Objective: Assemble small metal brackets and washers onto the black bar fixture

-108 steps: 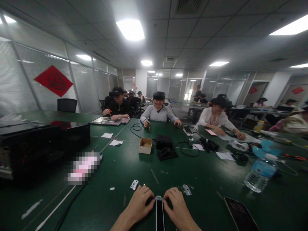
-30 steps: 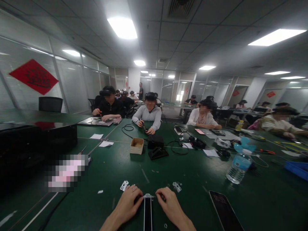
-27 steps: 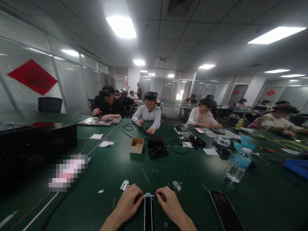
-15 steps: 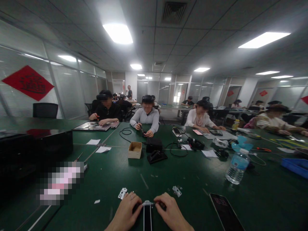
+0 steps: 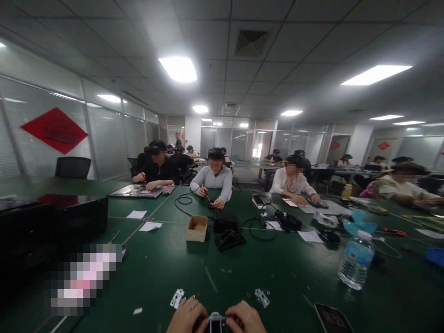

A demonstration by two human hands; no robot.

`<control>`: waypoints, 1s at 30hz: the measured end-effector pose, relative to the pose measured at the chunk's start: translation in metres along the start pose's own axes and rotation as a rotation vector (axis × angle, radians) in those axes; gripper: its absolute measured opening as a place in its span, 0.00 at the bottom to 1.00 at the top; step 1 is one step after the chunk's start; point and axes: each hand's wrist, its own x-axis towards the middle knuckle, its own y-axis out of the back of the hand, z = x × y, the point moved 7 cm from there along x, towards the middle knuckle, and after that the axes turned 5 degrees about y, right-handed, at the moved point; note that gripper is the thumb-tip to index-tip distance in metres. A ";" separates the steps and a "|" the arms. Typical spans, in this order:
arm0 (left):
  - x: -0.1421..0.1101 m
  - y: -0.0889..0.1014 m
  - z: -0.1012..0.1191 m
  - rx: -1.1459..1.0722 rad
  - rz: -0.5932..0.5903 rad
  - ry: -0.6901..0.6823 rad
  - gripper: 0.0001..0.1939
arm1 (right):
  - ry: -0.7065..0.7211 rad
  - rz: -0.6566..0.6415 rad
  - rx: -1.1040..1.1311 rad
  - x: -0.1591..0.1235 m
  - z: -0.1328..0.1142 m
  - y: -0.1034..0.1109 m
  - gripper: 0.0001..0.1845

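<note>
At the bottom centre, my left hand (image 5: 189, 316) and my right hand (image 5: 244, 317) are closed, one on either side of a pale metal fitting (image 5: 215, 316). The fitting sits at the far end of a narrow dark bar with white edges (image 5: 215, 327), most of which is cut off by the frame. Fingertips of both hands pinch at the fitting's two ends. Just beyond my left hand lies a silvery plate with holes (image 5: 177, 298). A similar plate (image 5: 262, 298) lies beyond my right hand, with small rings (image 5: 266, 292) beside it.
A phone (image 5: 333, 319) and a water bottle (image 5: 356, 261) are on the right. Ahead are a small open box (image 5: 196, 229), a black stand (image 5: 229, 240) and cables (image 5: 267, 236). Several people sit across the green table (image 5: 166, 263). A dark glossy object (image 5: 69, 217) stands left.
The view has tilted up, so the table and my hands sit lower in the frame. Both hands stay at the fitting's ends.
</note>
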 end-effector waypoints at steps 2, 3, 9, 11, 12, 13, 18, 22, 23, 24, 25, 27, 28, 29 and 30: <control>-0.001 0.003 0.003 -0.011 -0.012 0.017 0.05 | -0.034 0.001 0.036 -0.002 -0.006 0.007 0.08; -0.001 0.004 0.005 -0.018 -0.020 0.022 0.05 | -0.048 -0.004 0.049 -0.003 -0.009 0.010 0.08; -0.003 0.009 0.009 -0.074 -0.024 0.065 0.08 | -0.142 0.023 0.134 -0.008 -0.021 0.022 0.10; -0.003 0.009 0.009 -0.088 -0.030 0.077 0.09 | -0.162 0.024 0.141 -0.008 -0.024 0.024 0.10; -0.003 0.009 0.009 -0.093 -0.034 0.078 0.09 | -0.165 0.018 0.139 -0.008 -0.025 0.025 0.10; -0.003 0.009 0.009 -0.096 -0.033 0.075 0.09 | -0.168 0.010 0.138 -0.008 -0.026 0.025 0.11; -0.003 0.008 0.008 -0.104 -0.025 0.065 0.09 | -0.185 0.016 0.147 -0.009 -0.028 0.028 0.11; -0.003 0.007 0.007 -0.097 -0.039 0.077 0.08 | -0.169 0.011 0.166 -0.009 -0.032 0.030 0.11; -0.003 0.006 0.007 -0.097 -0.042 0.080 0.08 | -0.168 0.013 0.168 -0.009 -0.032 0.030 0.12; -0.003 0.006 0.007 -0.097 -0.046 0.082 0.08 | -0.166 0.021 0.172 -0.009 -0.033 0.030 0.12; -0.003 0.006 0.007 -0.097 -0.049 0.084 0.08 | -0.159 0.032 0.178 -0.009 -0.033 0.030 0.12; -0.003 0.006 0.008 -0.093 -0.054 0.088 0.08 | -0.141 0.055 0.198 -0.009 -0.034 0.030 0.14; -0.003 0.006 0.008 -0.090 -0.056 0.090 0.08 | -0.132 0.063 0.210 -0.009 -0.034 0.030 0.14; -0.003 0.007 0.009 -0.088 -0.057 0.090 0.08 | -0.125 0.066 0.225 -0.008 -0.034 0.030 0.15; -0.003 0.008 0.010 -0.088 -0.056 0.089 0.08 | -0.118 0.066 0.239 -0.008 -0.035 0.030 0.15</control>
